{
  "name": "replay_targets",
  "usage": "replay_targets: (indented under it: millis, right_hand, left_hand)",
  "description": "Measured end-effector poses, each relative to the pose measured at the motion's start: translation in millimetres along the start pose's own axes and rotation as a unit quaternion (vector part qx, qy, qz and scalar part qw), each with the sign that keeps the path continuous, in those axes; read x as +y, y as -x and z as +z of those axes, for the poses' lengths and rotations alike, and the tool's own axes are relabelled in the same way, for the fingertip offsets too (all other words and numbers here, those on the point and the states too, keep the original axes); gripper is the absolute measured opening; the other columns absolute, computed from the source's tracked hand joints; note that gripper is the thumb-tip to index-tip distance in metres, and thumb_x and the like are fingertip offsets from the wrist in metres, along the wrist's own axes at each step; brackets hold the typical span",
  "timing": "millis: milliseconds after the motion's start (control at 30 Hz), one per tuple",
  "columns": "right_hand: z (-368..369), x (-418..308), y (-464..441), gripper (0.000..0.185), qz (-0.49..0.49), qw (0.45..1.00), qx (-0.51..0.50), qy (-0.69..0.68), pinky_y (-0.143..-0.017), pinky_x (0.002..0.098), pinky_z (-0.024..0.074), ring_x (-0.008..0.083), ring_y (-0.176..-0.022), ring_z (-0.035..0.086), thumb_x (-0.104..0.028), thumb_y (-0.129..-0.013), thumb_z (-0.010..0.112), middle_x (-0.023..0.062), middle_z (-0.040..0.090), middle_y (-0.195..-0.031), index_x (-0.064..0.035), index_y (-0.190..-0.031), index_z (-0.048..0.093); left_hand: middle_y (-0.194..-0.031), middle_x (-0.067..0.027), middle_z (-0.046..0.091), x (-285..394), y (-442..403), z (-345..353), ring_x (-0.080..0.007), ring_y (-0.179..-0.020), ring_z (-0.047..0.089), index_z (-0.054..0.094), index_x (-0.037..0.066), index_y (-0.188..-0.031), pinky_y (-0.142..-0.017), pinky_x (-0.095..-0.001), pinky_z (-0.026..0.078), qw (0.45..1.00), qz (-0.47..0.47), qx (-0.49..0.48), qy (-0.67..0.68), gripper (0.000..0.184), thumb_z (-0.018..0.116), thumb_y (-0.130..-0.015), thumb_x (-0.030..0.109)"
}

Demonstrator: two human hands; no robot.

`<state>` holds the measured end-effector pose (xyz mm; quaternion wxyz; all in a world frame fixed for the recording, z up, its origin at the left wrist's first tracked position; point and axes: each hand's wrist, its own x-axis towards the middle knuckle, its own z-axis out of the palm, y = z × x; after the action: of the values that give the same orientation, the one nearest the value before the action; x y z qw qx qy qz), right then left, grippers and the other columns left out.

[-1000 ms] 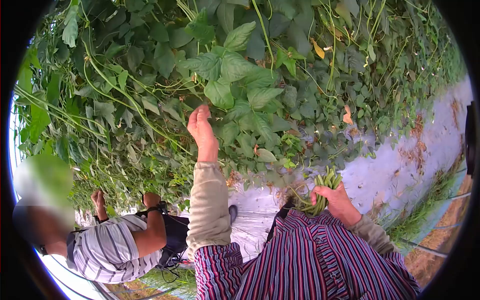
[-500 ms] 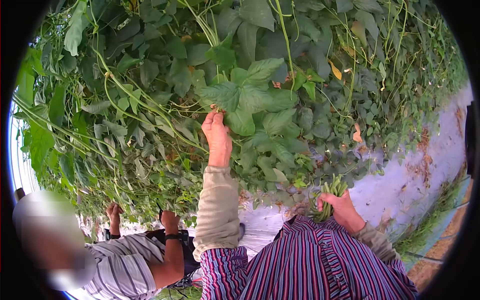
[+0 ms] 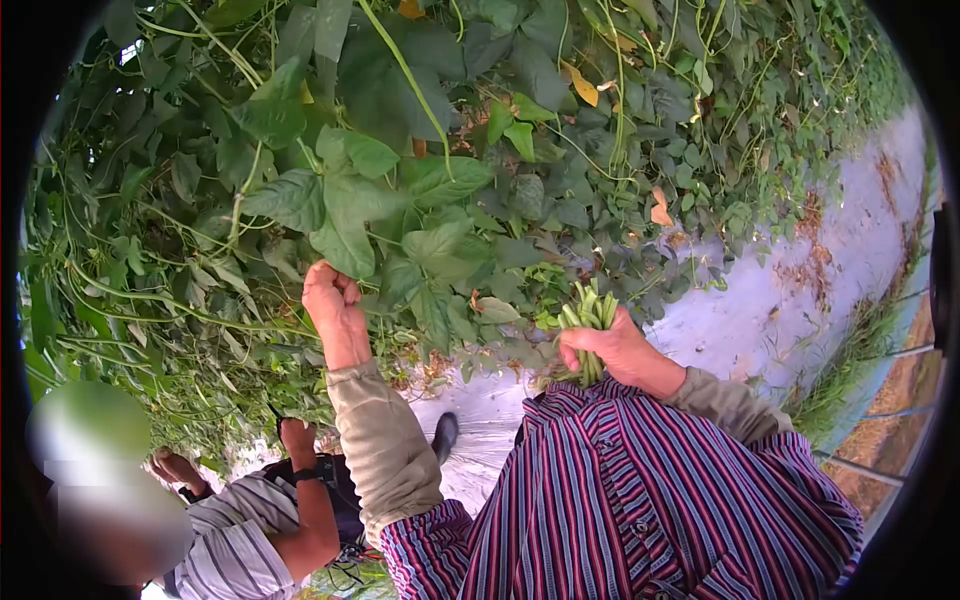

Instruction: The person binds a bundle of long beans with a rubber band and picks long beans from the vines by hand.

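Note:
My left hand (image 3: 337, 312) reaches up to the vines, just under a broad green leaf (image 3: 345, 245). Its fingers are curled together; whatever they pinch is hidden or too small to name. Held in front of my striped shirt, my right hand (image 3: 632, 352) is wrapped round a bunch of green beans (image 3: 592, 318), whose ends stick up above the fist. Leafy bean vines (image 3: 440, 245) hang close in front of both hands.
At lower left a co-worker in a striped shirt (image 3: 235, 560) works at the same vines, one hand (image 3: 297, 437) holding a dark thin object. Pale ground sheeting (image 3: 740, 320) runs along the row's foot. A dark shoe (image 3: 446, 436) shows behind my left sleeve.
The view has shifted, so the vines and co-worker sit further left. My left hand is lower beneath the leaf cluster. My right hand has come up with the beans.

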<state>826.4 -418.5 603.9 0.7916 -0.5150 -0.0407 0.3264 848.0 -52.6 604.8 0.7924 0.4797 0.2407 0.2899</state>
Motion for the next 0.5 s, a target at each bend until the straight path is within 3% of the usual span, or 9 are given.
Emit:
replay_targets:
  millis: [100, 167, 233, 367, 500]
  right_hand:
    - [-23.0, -17.0, -4.4, 0.008, -0.011, 1.000, -0.004, -0.027, -0.050, 0.0273, 0.0452, 0.0132, -0.054, 0.055, -0.005, -0.083, 0.062, 0.0062, 0.059, -0.065, -0.0039, -0.085, 0.055]
    - [-44.6, -27.4, -7.0, 0.009, -0.002, 1.000, 0.003, -0.027, -0.050, 0.0277, 0.0460, 0.0134, -0.056, 0.057, -0.004, -0.082, 0.063, 0.0059, 0.059, -0.065, -0.0035, -0.086, 0.055]
    - [-68.2, -39.8, -17.9, 0.011, 0.008, 0.999, -0.014, -0.044, -0.049, 0.0281, 0.0471, 0.0139, -0.057, 0.058, -0.002, -0.081, 0.064, 0.0060, 0.059, -0.068, -0.0026, -0.087, 0.055]
    - [-80.6, -54.2, -36.6, 0.015, 0.054, 0.998, -0.012, -0.019, -0.048, 0.0266, 0.0469, 0.0141, -0.057, 0.057, 0.000, -0.080, 0.066, 0.0058, 0.060, -0.075, -0.0014, -0.091, 0.056]
    - [-94.8, -61.1, -28.5, 0.021, 0.029, 0.999, -0.016, -0.006, -0.048, 0.0259, 0.0464, 0.0123, -0.057, 0.057, 0.003, -0.079, 0.065, 0.0044, 0.061, -0.077, -0.0007, -0.098, 0.057]
  left_hand:
    - [-0.064, -0.0017, 0.052, -23.5, 36.1, 12.2, -0.0131, -0.046, 0.042, 0.062, 0.005, -0.091, -0.041, -0.0221, 0.035, 0.996, -0.017, 0.062, -0.067, 0.016, 0.047, -0.084, 0.002]
    - [-0.072, -0.0058, 0.061, -44.7, 77.9, 48.0, -0.0155, -0.056, 0.055, 0.062, 0.003, -0.098, -0.045, -0.0230, 0.042, 0.996, -0.055, 0.071, -0.013, 0.018, 0.048, -0.087, 0.001]
    - [-0.079, -0.0097, 0.066, -70.1, 115.5, 83.8, -0.0161, -0.068, 0.061, 0.061, 0.000, -0.101, -0.052, -0.0234, 0.046, 0.992, -0.112, -0.036, -0.054, 0.018, 0.049, -0.088, 0.001]
    - [-0.091, -0.0139, 0.068, -112.9, 171.9, 160.0, -0.0131, -0.067, 0.061, 0.059, -0.001, -0.107, -0.064, -0.0233, 0.048, 0.976, -0.189, -0.104, -0.032, 0.020, 0.053, -0.090, 0.005]
    - [-0.100, -0.0136, 0.066, -128.3, 214.0, 217.3, -0.0084, -0.059, 0.055, 0.058, -0.001, -0.108, -0.048, -0.0231, 0.045, 0.978, -0.192, -0.072, 0.045, 0.019, 0.051, -0.093, 0.008]
